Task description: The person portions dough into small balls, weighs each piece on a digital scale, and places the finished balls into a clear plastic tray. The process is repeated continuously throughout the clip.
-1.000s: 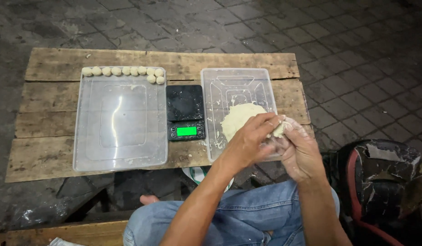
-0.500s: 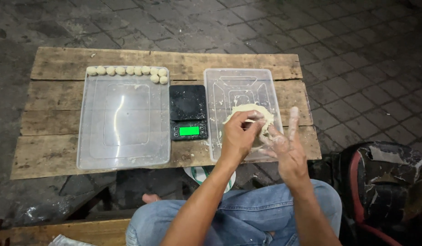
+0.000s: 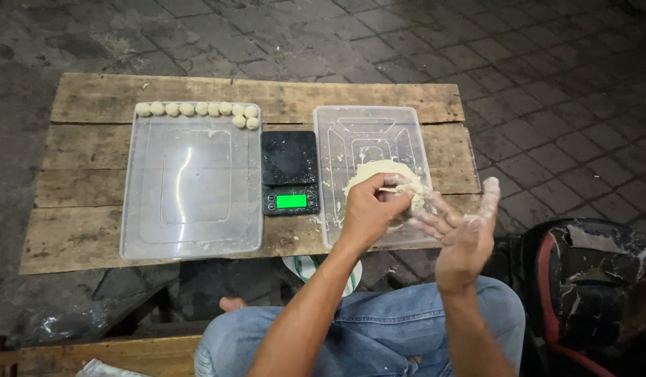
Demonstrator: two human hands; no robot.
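Dough lies in the clear tray at the counter's right edge; left hand pinches its near side, right hand hangs released and floury. Sticky dough could tear unevenly or drag the tray off.

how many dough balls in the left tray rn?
9 dough balls, all along the far edge of the left tray: seven in a row from the far left corner, then two more stacked at the right end. None seem hidden.
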